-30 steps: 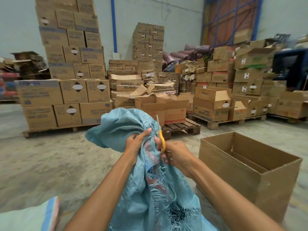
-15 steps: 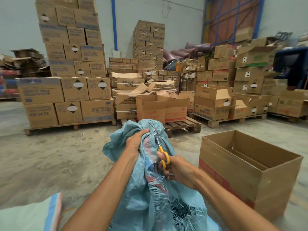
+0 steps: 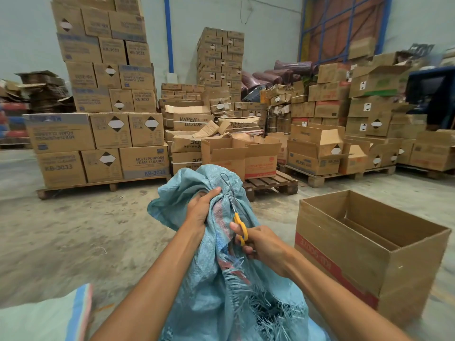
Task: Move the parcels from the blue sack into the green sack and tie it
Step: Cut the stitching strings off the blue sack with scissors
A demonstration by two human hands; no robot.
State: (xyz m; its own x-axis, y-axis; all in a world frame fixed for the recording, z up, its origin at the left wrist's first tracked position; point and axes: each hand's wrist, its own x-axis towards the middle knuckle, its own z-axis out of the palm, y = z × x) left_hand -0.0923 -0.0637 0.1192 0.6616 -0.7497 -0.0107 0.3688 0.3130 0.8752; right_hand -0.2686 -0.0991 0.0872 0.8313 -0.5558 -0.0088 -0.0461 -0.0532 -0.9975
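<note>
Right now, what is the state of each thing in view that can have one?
blue sack: neck bunched, frayed edge, not opened.
left hand: grips the sack's neck.
right hand: holds the scissors.
scissors: blades up at the tied neck.
cardboard box: open, looks empty.

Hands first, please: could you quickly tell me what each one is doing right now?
Left hand: closed, gripping the bunched neck of the blue sack.
Right hand: closed on the yellow-handled scissors, blades at the sack's tie.
</note>
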